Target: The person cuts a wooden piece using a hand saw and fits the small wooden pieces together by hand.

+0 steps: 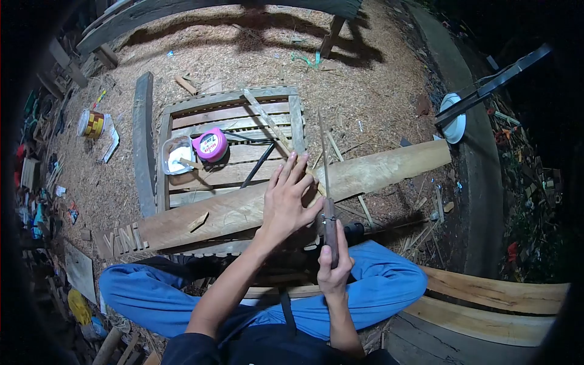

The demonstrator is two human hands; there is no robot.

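My left hand (289, 198) lies with its fingers spread on a long wooden plank (389, 170) and on a thin wooden strip (264, 115) that slants up and left from it. In my right hand (334, 271) is the dark handle of a saw (326, 152); its narrow blade points away from me, just right of my left fingertips. A small wood piece (198, 221) rests on the plank's left part, and several short sticks (126, 238) sit at its left end. The plank lies across a low slatted table (231, 94).
A white tub (177, 154) and a pink round container (210, 145) stand on the slats beside dark rods (258, 164). A yellow-and-red jar (92, 124) is on the ground at left. A bench (219, 13) spans the far side. Boards (486, 292) lie at lower right.
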